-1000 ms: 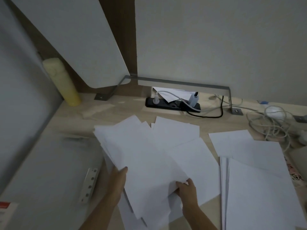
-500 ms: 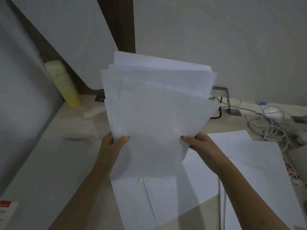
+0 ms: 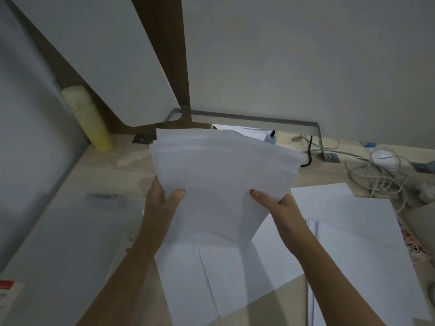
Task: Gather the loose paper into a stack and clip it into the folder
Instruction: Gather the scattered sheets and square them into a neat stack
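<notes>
Both hands hold a fanned bundle of white paper sheets (image 3: 223, 175) up over the desk. My left hand (image 3: 160, 198) grips its left edge, thumb on top. My right hand (image 3: 275, 203) grips the right side the same way. The bundle's lower edge hangs just above more loose sheets (image 3: 211, 278) lying on the desk. Another spread of white sheets (image 3: 353, 236) lies to the right. The open grey folder (image 3: 58, 243) lies flat on the left, its white clip mechanism (image 3: 127, 241) partly hidden behind my left forearm.
A yellow bottle (image 3: 89, 118) stands at the back left against the wall. A metal bracket (image 3: 259, 118) with a power strip behind the paper, and tangled white cables (image 3: 381, 175), lie at the back right. Patterned items sit at the right edge.
The bundle, lifted from the desk a second ago and held high half a second ago, has come down and tilted flatter, its sheets drawn closer together between my hands.
</notes>
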The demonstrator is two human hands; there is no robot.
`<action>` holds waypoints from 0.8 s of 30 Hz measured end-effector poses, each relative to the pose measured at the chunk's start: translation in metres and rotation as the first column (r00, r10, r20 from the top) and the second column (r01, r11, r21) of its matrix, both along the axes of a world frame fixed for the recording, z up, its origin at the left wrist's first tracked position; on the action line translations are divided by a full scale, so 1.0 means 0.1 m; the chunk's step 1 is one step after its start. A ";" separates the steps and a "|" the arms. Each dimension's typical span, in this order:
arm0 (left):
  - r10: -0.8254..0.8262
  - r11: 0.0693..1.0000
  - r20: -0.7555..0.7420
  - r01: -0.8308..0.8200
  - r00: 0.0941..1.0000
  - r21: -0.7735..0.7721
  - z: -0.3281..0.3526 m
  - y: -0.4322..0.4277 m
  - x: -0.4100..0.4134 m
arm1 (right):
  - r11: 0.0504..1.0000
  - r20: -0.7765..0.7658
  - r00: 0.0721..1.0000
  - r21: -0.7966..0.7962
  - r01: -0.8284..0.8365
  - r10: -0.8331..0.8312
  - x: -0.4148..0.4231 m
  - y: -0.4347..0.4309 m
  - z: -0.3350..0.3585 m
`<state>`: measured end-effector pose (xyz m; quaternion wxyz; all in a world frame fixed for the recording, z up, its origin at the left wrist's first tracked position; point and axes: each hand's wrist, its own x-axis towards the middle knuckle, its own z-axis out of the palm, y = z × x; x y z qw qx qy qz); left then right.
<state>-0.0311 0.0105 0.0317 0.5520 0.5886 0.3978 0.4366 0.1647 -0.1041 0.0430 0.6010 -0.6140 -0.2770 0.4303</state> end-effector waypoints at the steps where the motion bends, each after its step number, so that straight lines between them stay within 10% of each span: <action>1: 0.012 1.000 0.015 -0.013 1.000 0.005 -0.02 -0.01 -0.02 | 1.000 -0.018 1.000 0.022 0.002 -0.002 0.02 -0.03 0.00; 19: 0.165 0.963 -0.113 -0.184 0.980 -0.196 -0.18 -0.46 0.34 | 0.987 -0.013 0.999 -0.157 0.028 -0.030 0.11 -0.22 -0.31; 24: -0.097 0.979 -0.238 0.050 0.966 -0.198 -0.16 -0.81 0.77 | 0.960 0.160 0.971 -0.191 0.206 -0.177 0.67 -0.75 -0.27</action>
